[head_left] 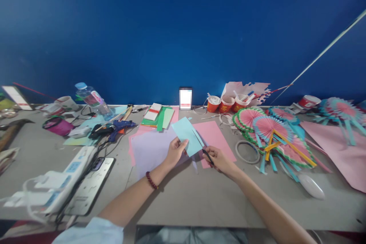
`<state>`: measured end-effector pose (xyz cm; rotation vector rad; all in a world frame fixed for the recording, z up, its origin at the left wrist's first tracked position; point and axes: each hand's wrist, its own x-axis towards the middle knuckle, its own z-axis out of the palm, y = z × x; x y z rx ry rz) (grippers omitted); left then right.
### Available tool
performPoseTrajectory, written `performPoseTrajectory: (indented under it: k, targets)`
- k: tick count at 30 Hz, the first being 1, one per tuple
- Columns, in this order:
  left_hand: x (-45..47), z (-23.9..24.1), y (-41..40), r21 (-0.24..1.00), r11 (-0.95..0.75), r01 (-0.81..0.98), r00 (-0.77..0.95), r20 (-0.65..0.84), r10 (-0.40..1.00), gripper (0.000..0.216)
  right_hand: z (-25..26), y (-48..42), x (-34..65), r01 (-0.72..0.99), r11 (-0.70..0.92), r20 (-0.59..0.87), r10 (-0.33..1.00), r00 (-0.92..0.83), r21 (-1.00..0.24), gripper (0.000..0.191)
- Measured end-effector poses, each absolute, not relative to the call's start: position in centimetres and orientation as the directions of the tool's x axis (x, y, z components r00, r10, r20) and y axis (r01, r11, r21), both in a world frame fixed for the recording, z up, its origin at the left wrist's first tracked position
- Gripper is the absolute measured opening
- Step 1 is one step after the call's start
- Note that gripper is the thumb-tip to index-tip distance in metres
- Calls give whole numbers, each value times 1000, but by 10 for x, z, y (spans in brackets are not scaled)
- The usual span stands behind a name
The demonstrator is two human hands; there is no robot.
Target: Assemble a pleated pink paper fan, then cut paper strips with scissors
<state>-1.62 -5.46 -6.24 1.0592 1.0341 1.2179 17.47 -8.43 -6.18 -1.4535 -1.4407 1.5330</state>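
My left hand (175, 151) pinches the lower edge of a light blue paper sheet (186, 133) and holds it up above the grey table (183, 194). My right hand (219, 159) is closed on dark-handled scissors (208, 156) whose blades meet the sheet's right edge, where a narrow strip is partly cut away. Under the hands lie a pale lilac sheet (148, 148) and a pink sheet (213, 135). A bead bracelet sits on my left wrist.
Folded pink-and-teal paper fans (271, 129) and a tape ring (247, 151) lie to the right, red cups (225, 103) and a phone (185, 98) at the back. A glue gun (114, 127), water bottle (93, 99), power strip (65, 175) and cables crowd the left.
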Motion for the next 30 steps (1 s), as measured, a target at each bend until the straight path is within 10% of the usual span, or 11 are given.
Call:
performPoseTrajectory:
  k: [30]
  targets:
    - [-17,-63,-55,981,64,-185,66,-53,996,42,-68,-82,175,229,-272,-317,929,-192,-935,35]
